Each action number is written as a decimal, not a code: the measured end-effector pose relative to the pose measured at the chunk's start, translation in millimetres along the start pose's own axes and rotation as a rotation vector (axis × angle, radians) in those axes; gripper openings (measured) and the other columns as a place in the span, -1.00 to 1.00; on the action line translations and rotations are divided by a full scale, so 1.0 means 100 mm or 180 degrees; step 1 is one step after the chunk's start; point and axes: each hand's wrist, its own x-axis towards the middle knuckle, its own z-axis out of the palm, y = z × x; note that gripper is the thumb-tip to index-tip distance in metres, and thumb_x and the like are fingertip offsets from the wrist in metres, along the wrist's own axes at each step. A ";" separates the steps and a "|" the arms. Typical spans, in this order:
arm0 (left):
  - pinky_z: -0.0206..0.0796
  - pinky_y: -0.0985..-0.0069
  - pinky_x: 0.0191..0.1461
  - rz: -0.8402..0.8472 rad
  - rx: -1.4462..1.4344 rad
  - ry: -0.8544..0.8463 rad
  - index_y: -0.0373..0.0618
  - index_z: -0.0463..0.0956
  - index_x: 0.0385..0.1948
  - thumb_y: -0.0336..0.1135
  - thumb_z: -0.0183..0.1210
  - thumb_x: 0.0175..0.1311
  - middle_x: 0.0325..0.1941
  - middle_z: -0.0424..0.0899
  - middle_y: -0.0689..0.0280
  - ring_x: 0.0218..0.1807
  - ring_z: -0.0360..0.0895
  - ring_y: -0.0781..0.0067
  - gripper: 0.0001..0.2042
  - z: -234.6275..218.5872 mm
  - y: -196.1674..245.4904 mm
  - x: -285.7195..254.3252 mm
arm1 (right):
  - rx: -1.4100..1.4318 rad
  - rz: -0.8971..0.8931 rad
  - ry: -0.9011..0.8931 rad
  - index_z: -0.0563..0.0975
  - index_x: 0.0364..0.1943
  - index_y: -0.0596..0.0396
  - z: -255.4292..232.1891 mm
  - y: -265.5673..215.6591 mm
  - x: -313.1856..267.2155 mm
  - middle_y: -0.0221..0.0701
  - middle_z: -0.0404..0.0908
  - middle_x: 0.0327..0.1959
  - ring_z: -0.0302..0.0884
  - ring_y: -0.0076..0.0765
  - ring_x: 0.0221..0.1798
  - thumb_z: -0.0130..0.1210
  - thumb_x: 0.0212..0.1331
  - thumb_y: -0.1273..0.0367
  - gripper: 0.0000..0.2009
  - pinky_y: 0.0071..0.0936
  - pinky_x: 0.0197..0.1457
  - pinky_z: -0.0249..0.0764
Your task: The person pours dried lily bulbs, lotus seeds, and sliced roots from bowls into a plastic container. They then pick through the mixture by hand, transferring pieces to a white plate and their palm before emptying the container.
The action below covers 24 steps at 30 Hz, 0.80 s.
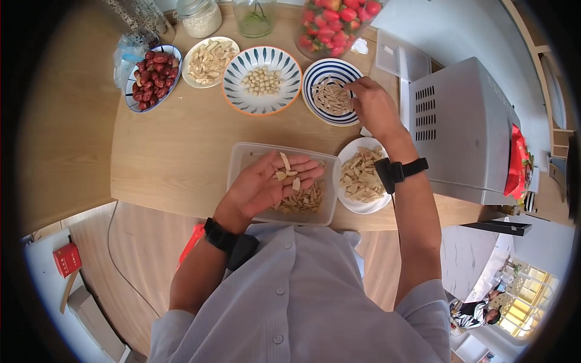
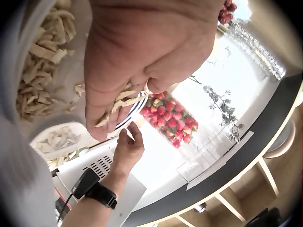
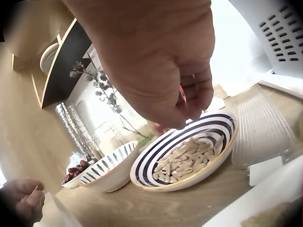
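Note:
My left hand is palm up over a clear plastic box, with several pale dried slices lying on its nearly straight fingers. More slices lie in the box below. My right hand is over the right edge of a blue-and-white striped bowl. Its fingertips are drawn together close above the bowl, and I cannot tell whether a piece is between them. Thin pale pieces cover the middle of that bowl. A white plate heaped with dried slices stands beside the box, under my right wrist.
Along the back stand a bowl of red dates, a small plate of pale slices, a patterned bowl of round pale seeds, glass jars and a container of red fruit. A grey appliance flanks the right side.

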 end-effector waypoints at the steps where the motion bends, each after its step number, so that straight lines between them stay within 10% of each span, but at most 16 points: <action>1: 0.20 0.11 0.66 -0.0002 -0.0044 -0.0005 -0.49 0.30 0.42 0.13 -0.29 0.72 0.54 0.38 -0.13 0.61 0.28 -0.09 -0.30 0.01 0.01 0.00 | -0.0038 -0.0088 0.0113 0.69 -0.10 0.14 0.01 -0.06 -0.01 -0.16 0.72 -0.09 0.69 0.07 0.00 0.22 0.19 0.54 -0.80 -0.13 0.05 0.63; 10: 0.38 0.09 0.48 0.0042 -0.0561 -0.0046 -0.28 0.46 0.29 0.25 -0.30 0.69 0.33 0.57 0.11 0.30 0.55 0.07 -0.31 -0.16 0.00 0.03 | 0.0927 -0.0961 -0.0603 0.71 0.02 0.06 -0.10 -1.38 -0.51 -0.34 0.67 0.02 0.58 -0.07 0.05 0.45 0.05 0.29 -0.59 -0.16 0.11 0.59; 24: 0.42 0.19 0.45 0.0108 -0.0275 -0.0020 -0.21 0.44 0.35 0.19 -0.32 0.71 0.32 0.63 0.19 0.33 0.60 0.27 -0.36 -0.27 -0.08 0.05 | 0.0560 -0.1277 -0.0380 0.66 -0.24 0.00 -0.01 -1.45 -0.63 -0.52 0.69 0.02 0.62 -0.31 -0.01 0.29 -0.08 0.41 -0.76 -0.40 0.04 0.66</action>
